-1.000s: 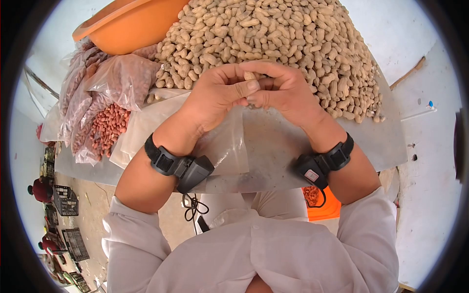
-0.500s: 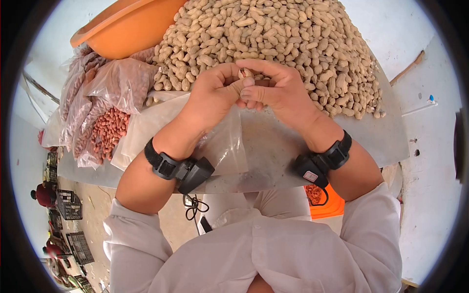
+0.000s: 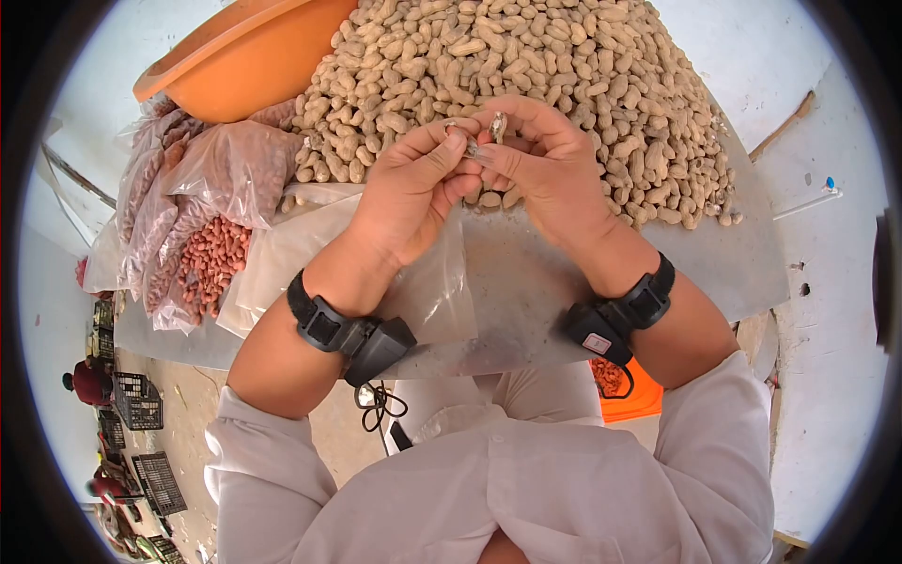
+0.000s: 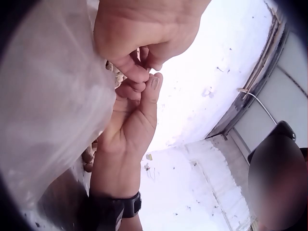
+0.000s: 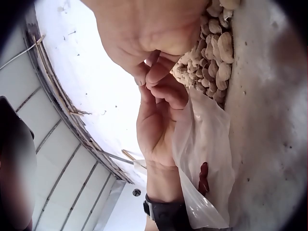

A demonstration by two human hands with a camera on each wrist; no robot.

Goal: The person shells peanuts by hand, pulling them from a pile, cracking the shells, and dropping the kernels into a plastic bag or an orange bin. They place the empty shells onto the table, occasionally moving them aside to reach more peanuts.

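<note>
Held up in front of the heap of peanuts (image 3: 526, 56), both hands meet at the fingertips over a broken peanut. My left hand (image 3: 406, 183) pinches one part of it between thumb and forefinger; the fingers mostly hide that part. In my right hand (image 3: 564, 174), a pale piece of peanut shell (image 3: 499, 126) shows between thumb and curled forefinger. The left wrist view shows my left hand (image 4: 149, 31) above, its fingertips right at the right thumb. From the right wrist view, my right hand (image 5: 149, 29) covers most of the peanut.
A clear plastic bag (image 3: 376, 282) lies flat on the metal table (image 3: 526, 301). To the left stand bags (image 3: 230, 155) of red kernels, with loose kernels (image 3: 214, 258) at one mouth. An orange basin (image 3: 244, 66) stands behind them. An orange container (image 3: 634, 390) sits below the table's front edge.
The peanut, cracked open with red showing half a second ago, is now in parts between the two hands. The fingertips have drawn slightly apart, and the right forefinger has risen with a shell piece.
</note>
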